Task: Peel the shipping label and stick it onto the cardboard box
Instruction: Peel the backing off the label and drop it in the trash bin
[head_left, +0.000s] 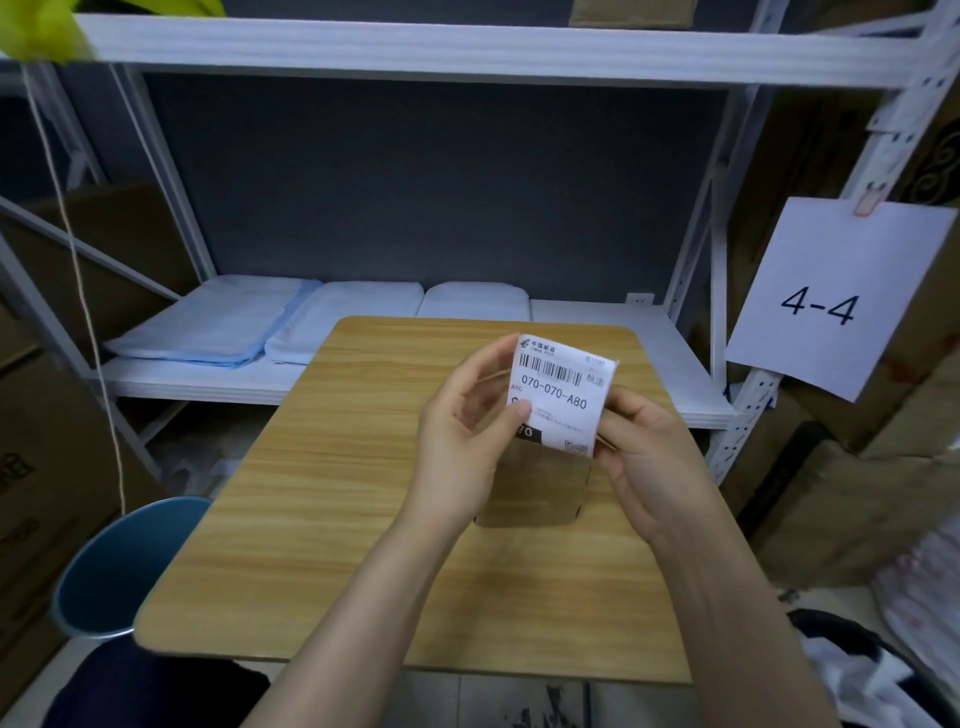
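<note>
While both hands' fingers (519, 413) pinch the shipping label (558, 395), cardboard box (535, 488) half hidden.

1. A wood-grain desk (363, 493) with rounded corners fills the middle.
2. Behind it stands a white metal shelving rack (467, 52) against a dark grey wall (441, 182).
3. Folded pale blue cloths (218, 327) lie on the rack's lower shelf.
4. A paper sign (831, 296) (marked "4-4") hangs on the right upright.
5. Brown cartons (47, 441) crowd both sides.
6. A blue bin (114, 566) sits on the floor at left.
</note>
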